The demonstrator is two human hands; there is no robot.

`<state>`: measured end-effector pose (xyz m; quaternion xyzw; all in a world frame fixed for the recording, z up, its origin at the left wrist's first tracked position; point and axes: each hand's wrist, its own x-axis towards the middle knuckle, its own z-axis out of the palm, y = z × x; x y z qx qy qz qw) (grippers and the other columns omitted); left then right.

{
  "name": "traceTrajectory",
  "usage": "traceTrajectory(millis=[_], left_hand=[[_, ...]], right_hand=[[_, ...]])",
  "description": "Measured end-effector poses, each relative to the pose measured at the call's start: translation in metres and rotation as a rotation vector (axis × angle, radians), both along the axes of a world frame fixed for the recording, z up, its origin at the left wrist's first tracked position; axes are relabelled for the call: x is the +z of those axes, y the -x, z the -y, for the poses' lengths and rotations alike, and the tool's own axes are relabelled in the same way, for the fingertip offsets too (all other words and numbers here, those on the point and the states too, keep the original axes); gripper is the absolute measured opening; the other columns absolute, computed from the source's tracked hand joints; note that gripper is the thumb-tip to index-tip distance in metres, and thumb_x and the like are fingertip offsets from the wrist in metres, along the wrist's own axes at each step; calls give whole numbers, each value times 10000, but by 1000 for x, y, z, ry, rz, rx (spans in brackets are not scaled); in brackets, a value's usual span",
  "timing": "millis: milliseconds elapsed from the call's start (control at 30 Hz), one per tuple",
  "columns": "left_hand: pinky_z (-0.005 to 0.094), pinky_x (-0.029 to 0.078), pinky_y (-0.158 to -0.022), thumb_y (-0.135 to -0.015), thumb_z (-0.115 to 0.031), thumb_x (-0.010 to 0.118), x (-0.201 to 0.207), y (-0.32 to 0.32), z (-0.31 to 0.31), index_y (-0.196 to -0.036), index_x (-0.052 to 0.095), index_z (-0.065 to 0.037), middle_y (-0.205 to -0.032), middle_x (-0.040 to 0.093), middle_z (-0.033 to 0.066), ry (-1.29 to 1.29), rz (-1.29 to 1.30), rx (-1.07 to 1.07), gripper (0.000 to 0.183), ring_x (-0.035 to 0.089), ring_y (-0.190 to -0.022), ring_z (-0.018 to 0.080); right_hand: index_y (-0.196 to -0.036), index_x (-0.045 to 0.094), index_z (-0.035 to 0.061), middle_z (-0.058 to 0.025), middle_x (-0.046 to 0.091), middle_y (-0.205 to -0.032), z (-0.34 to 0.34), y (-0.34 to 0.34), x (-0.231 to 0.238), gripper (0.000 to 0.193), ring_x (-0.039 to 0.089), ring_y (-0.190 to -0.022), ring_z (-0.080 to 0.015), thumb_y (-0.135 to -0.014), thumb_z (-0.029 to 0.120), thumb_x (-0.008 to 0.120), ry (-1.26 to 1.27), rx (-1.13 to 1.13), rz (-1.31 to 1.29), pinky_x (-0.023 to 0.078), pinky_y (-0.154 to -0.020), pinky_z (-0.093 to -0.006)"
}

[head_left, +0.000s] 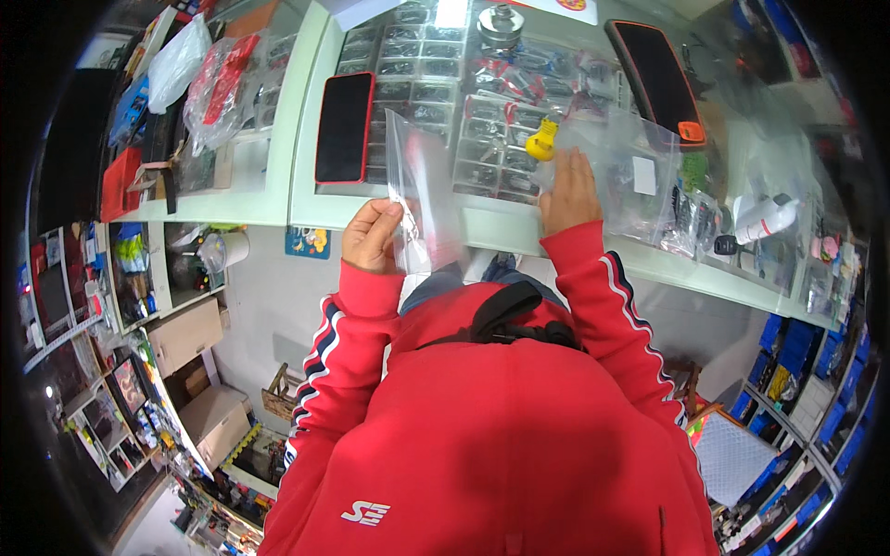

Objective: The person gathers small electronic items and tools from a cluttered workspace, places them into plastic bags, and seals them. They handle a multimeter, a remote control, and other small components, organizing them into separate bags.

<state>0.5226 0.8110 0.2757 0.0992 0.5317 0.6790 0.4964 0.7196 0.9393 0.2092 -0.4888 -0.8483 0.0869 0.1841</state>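
Observation:
My left hand (371, 239) pinches a clear plastic bag (419, 167) by its left edge, in front of the glass counter (505, 222). Small whitish pieces show low in the bag, too small to name. Palm down, my right hand (571, 193) lies on the counter with its fingers stretched forward. Just beyond its fingertips sits a small yellow thing (541, 141), rounded with a knobbed end. To the right of that hand lies a flat clear bag (640, 139) with a white label.
A red-edged phone (345, 128) lies at the left; a dark device with orange trim (656, 79) is at the far right. A metal canister (501, 26) stands at the back. At the right are a white bottle (766, 217) and several small packets (691, 222).

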Motion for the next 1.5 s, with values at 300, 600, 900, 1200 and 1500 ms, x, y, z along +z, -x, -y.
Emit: traceTrajectory(millis=[300, 600, 900, 1200, 1500], left_hand=[[236, 470, -548, -747, -79, 556, 11, 3, -9, -763, 548, 5, -684, 534, 34, 120, -131, -345, 85, 518, -596, 105], [206, 333, -364, -647, -167, 684, -12, -35, -42, -559, 472, -41, -508, 477, 3, 52, -392, -590, 263, 425, -408, 64], [182, 318, -428, -662, -116, 665, -27, -52, -40, -544, 433, -50, -494, 444, -12, -3, -633, -758, 269, 406, -469, 44], [248, 342, -501, -681, -55, 597, -2, -24, -40, -590, 453, -2, -585, 437, 58, -234, -888, -396, 178, 425, -536, 154], [273, 373, -540, -693, -39, 563, 7, -39, -39, -691, 477, 0, -705, 444, 98, -310, -1065, -464, 94, 445, -587, 232]], right_hand=[[-1231, 332, 129, -139, 524, -1050, 20, -15, 84, 524, 577, -813, -197, -732, -22, 388, 458, -184, -888, 462, -601, -240], [-1096, 478, 97, -100, 569, -852, 44, 5, 84, 450, 575, -665, -125, -696, -57, 342, 665, 6, -552, 450, -539, -212], [-803, 546, -28, -36, 529, -653, 42, -2, 56, 190, 472, -519, -59, -769, 159, 534, 1081, -150, -733, 426, -473, -202], [-845, 555, -19, -28, 527, -660, 39, -19, 64, 179, 473, -546, -61, -763, 138, 532, 1054, -168, -658, 414, -488, -183], [-1040, 456, 7, -44, 543, -739, 19, -30, 116, 358, 466, -556, -59, -697, 55, 546, 1135, 42, -829, 410, -479, -192]])
